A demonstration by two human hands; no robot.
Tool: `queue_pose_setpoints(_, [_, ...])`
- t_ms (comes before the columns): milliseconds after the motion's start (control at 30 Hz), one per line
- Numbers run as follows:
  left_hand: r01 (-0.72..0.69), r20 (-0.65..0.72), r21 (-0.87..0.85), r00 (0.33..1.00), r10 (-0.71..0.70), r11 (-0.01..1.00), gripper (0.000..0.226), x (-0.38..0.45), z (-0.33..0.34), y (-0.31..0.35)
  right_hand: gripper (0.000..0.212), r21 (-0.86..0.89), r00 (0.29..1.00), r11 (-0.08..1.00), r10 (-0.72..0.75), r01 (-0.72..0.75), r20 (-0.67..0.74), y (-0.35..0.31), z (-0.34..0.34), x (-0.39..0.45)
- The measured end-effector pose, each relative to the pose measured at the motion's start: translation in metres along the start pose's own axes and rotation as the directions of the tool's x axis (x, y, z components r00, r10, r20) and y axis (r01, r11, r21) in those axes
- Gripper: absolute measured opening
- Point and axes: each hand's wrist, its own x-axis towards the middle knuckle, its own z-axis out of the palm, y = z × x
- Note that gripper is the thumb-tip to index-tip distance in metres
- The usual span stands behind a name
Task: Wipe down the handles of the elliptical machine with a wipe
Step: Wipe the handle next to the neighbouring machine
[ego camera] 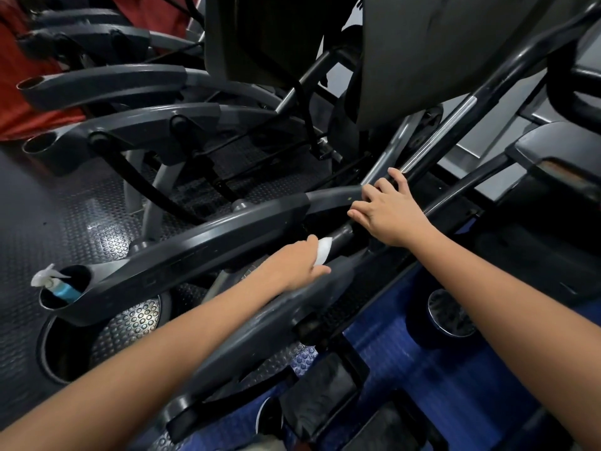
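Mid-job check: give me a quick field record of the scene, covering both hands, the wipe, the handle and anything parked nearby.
left hand: holds the white wipe, pressed against the dark handle bar
right hand: bare, fingers resting on the machine frame beside the chrome tube
spray bottle: white trigger, blue body, standing in the cup holder of the side rail
floor: dark studded rubber mat
image: slight motion blur near the lower handle

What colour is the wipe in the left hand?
White; the wipe shows in the head view, held by the left hand.
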Motion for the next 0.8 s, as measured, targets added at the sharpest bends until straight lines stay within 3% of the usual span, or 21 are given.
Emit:
queue_pose_setpoints(133, [0.039, 0.221, -0.291, 0.975, 0.028, 0.956, 0.055, -0.011, -0.009, -0.025, 0.057, -0.007, 1.0, 1.0, 0.001, -0.001, 0.015, 0.001, -0.001, 0.0])
queue_pose_setpoints(333, [0.139, 0.43, -0.605, 0.886, 0.174, 0.784, 0.082, -0.051, -0.016, -0.056, 0.056, -0.018, 1.0, 1.0, -0.003, 0.004, 0.017, 0.002, 0.001, 0.0])
queue_pose_setpoints(467, [0.311, 0.463, -0.73, 0.88, 0.106, 0.608, 0.049, -0.075, -0.022, -0.064, 0.057, -0.02, 1.0, 1.0, 0.003, -0.002, 0.016, 0.0, 0.0, 0.0])
queue_pose_setpoints(567, [0.308, 0.454, -0.54, 0.89, -0.037, 0.783, 0.029, -0.077, -0.031, -0.06, 0.058, -0.004, 1.0, 1.0, 0.004, -0.004, 0.011, 0.0, -0.001, -0.001])
queue_pose_setpoints(633, [0.201, 0.377, -0.446, 0.926, -0.02, 0.872, 0.024, -0.065, -0.033, -0.055, 0.057, 0.004, 1.0, 1.0, 0.005, -0.005, 0.025, 0.0, -0.002, 0.0])
queue_pose_setpoints(700, [0.104, 0.328, -0.409, 0.944, 0.04, 0.906, 0.026, -0.042, -0.027, -0.048, 0.058, -0.001, 0.999, 1.0, 0.01, -0.01, 0.044, -0.001, -0.003, 0.0])
queue_pose_setpoints(800, [0.075, 0.268, -0.266, 0.963, -0.001, 0.961, 0.045, -0.008, -0.018, -0.035, 0.065, 0.0, 0.998, 1.0, 0.016, -0.016, 0.063, -0.002, -0.005, 0.0])
